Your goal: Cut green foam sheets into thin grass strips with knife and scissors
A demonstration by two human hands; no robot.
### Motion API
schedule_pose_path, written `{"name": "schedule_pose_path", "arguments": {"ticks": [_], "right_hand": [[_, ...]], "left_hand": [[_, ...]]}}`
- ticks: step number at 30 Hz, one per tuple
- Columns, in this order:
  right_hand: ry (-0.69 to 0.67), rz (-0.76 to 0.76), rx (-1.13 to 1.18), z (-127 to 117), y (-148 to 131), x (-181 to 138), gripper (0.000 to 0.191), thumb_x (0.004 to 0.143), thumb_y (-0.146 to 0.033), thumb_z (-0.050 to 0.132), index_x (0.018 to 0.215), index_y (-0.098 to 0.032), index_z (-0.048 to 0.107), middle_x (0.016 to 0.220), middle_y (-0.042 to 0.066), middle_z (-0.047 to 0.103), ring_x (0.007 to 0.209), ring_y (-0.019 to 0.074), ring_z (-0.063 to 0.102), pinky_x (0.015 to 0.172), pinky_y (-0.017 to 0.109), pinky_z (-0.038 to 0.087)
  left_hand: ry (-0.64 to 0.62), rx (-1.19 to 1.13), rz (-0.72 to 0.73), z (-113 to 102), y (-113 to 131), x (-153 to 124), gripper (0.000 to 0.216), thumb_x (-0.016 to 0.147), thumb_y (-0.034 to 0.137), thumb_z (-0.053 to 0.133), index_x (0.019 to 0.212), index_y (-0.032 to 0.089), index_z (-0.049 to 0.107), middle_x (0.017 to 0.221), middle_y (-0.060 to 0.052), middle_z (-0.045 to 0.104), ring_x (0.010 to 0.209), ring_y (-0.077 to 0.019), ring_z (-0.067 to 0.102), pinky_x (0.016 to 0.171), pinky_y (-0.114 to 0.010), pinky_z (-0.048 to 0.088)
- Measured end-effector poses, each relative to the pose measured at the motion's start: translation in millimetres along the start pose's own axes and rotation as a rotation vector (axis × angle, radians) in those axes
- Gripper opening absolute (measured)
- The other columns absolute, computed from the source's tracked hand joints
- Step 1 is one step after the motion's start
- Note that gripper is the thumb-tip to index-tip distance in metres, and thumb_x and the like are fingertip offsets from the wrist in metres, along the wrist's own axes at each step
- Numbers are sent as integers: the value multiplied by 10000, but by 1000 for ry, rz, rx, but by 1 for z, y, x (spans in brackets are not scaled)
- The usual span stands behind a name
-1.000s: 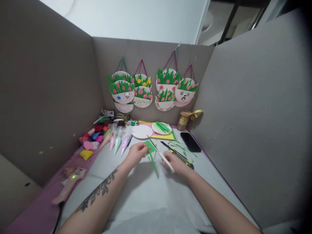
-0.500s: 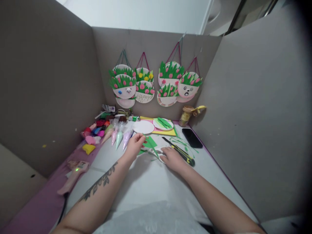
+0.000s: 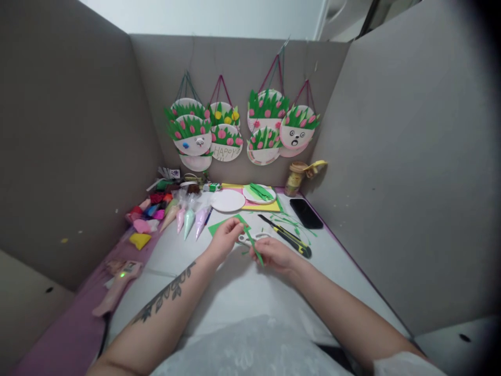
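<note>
A narrow green paper strip (image 3: 256, 251) stretches slantwise between my two hands above the white table. My left hand (image 3: 226, 236) pinches its upper end between thumb and fingers. Lower down, my right hand (image 3: 274, 253) is closed around the strip with its fingertips. White-handled scissors (image 3: 245, 238) lie just behind the strip, partly covered by my hands. Behind my left hand is a flat sheet of green paper (image 3: 217, 226). A black and yellow utility knife (image 3: 291, 240) rests beyond my right hand.
Green paper scraps (image 3: 299, 228) and a phone (image 3: 306, 213) lie to the right. At the back are a white paper plate (image 3: 228, 200), another plate with green strips (image 3: 246, 194) and a lidded cup (image 3: 294, 180). Filled piping bags (image 3: 189, 222) lie left; decorated plates (image 3: 193, 141) hang behind.
My right hand has come off the scissors and taken hold of the green strip. My left hand has moved slightly right with the strip. The view has shifted a little.
</note>
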State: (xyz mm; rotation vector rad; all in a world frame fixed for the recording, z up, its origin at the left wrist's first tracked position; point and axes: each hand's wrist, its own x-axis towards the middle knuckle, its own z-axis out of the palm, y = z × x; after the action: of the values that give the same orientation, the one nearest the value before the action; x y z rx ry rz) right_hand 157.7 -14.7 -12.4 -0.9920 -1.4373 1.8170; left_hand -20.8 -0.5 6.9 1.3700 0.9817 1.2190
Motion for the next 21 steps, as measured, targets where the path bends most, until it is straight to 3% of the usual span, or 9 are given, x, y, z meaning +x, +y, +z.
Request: {"name": "schedule_pose_path", "arguments": {"ticks": [3, 8, 14, 21], "right_hand": [[36, -33, -54, 0, 1, 1, 443, 638, -571, 717, 679, -132, 677, 609, 17, 595, 484, 73, 416, 467, 214, 275], [115, -137, -242, 0, 4, 3, 423, 743, -552, 640, 688, -134, 674, 530, -11, 520, 459, 72, 317, 468, 231, 217], [130, -147, -237, 0, 10, 5, 459, 725, -593, 647, 706, -135, 659, 526, -22, 471, 477, 87, 334, 485, 241, 218], [160, -201, -296, 3, 1, 1, 390, 776, -517, 574, 636, -157, 623, 535, -20, 445, 524, 102, 358, 517, 242, 259]], "left_hand": [[-18, 11, -55, 2, 3, -2, 275, 767, 434, 596, 732, 170, 527, 838, -26, 629, 694, -114, 541, 566, -211, 379], [-147, 111, -92, 4, 3, -4, 356, 710, 496, 668, 733, 150, 589, 624, 12, 564, 588, -110, 502, 546, -231, 357], [-218, 128, -137, 2, 1, -4, 362, 684, 497, 682, 684, 139, 628, 613, -16, 616, 573, -123, 517, 546, -244, 348], [-181, 129, -165, 1, 1, -4, 340, 668, 474, 690, 585, 149, 633, 620, -32, 640, 544, -109, 478, 527, -236, 343]]}}
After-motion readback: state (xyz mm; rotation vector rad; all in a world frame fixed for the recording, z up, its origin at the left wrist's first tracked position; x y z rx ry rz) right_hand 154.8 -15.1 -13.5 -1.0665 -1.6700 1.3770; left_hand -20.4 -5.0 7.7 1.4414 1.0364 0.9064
